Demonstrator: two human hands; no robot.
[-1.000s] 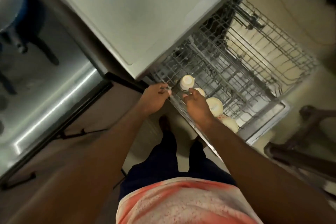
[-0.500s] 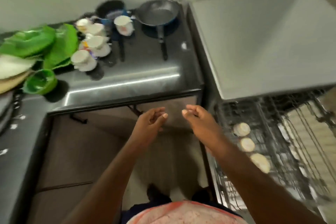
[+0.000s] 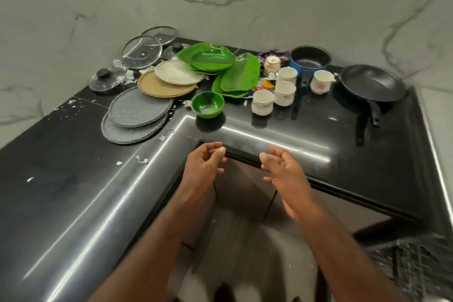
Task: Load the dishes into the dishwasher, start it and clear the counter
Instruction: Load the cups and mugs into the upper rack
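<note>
Left hand (image 3: 203,165) and right hand (image 3: 282,171) are held near the table (image 3: 318,130) edge. Both grips are loosely curled, nothing held.

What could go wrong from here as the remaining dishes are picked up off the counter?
The cups stand close together, so grabbing one may topple a neighbour. The green plates lie in a loose, tilted pile that could slide. The glass lids overlap at the back and might slip.

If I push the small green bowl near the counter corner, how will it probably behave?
The green bowl looks like thin plastic, so it is probably light and not fragile. The counter is glossy, so the bowl may slide easily rather than tip.
</note>
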